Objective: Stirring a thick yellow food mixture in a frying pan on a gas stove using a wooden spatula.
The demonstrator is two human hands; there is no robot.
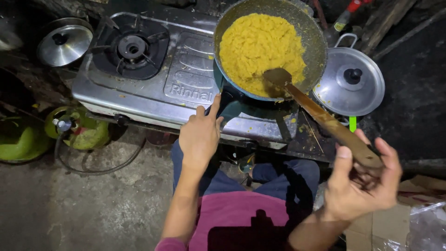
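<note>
Hands gripping pan handle, spatula

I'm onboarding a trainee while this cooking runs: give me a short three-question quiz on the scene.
1. True or false: the left hand grips the dark handle of the pan.
2. What does the right hand hold? A) a pot lid B) a wooden spatula C) a gas hose
3. Fill in: the spatula's blade rests in the yellow ____ inside the pan.

Key
1. True.
2. B, the wooden spatula.
3. Mash: the yellow mash fills most of the pan, which sits on the right burner of the steel stove; the left burner is bare.
</note>
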